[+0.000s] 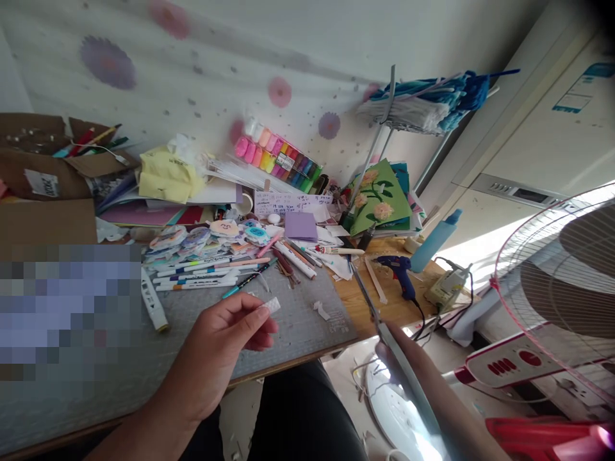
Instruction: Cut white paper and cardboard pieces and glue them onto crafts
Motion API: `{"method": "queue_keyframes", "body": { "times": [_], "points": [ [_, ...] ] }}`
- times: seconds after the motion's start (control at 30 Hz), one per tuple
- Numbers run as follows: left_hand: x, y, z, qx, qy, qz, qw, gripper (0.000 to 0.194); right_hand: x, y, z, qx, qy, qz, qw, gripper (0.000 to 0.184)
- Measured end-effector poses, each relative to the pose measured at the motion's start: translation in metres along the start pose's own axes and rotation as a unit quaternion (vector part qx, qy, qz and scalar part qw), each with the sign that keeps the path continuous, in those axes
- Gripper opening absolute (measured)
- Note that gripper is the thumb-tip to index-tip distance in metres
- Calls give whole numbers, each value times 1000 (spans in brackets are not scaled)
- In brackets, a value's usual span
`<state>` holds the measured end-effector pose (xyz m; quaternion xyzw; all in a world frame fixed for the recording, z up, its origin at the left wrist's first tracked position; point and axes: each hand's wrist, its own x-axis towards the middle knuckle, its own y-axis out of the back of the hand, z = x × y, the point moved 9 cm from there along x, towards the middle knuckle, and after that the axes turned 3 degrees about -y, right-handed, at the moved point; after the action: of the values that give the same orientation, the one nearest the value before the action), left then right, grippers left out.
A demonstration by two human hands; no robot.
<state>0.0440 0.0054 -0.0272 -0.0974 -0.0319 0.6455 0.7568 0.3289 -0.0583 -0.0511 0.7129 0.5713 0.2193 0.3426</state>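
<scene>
My left hand (235,330) is above the front of the grey cutting mat (288,320). Its thumb and index finger pinch a small white textured piece (272,305), perhaps paper or tape. To the right, past the mat's edge, my right hand (408,352) is closed around what look like scissors (369,296), seen nearly edge-on. Their narrow dark blades point up and away over the wooden tabletop (355,301). The fingers of that hand are partly hidden behind the pale handle. White scraps (321,310) lie on the mat between my hands.
Markers (202,275), paper cut-outs (168,238) and a purple paper square (301,226) crowd the mat's back. Right of them are a blue glue gun (398,272), its cord, and a blue spray bottle (435,243). A fan (552,275) stands right; a cardboard box (38,173) sits left.
</scene>
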Motion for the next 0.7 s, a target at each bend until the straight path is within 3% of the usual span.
{"method": "queue_keyframes", "body": {
  "times": [0.07, 0.17, 0.33, 0.47, 0.53, 0.63, 0.67, 0.7],
  "points": [
    [-2, -3, -2, -16, 10, -12, 1000, 22, 20, 20, -5, -116, -19, 42, 992, 59],
    [-7, -5, -10, -57, 42, -21, 997, 23, 47, 28, -12, -206, -25, 58, 976, 64],
    [-23, 11, -23, -87, 76, -5, 993, 25, 71, 21, -10, -273, -29, 48, 960, 64],
    [-37, 25, -26, -28, 74, -5, 997, 26, 80, 22, 2, -304, -39, 34, 951, 65],
    [-42, 27, -28, 12, 65, -3, 998, 25, 75, 27, -3, -317, -12, 67, 946, 62],
    [-44, 26, -29, 69, 43, 20, 997, 21, 47, 31, -35, -240, 86, 168, 952, 44],
    [-44, 25, -29, 88, 34, 24, 995, 20, 34, 26, -49, -173, 124, 179, 961, 36],
    [-43, 24, -29, 108, 25, 26, 993, 19, 22, 14, -64, -79, 173, 145, 971, 29]
  ]
}}
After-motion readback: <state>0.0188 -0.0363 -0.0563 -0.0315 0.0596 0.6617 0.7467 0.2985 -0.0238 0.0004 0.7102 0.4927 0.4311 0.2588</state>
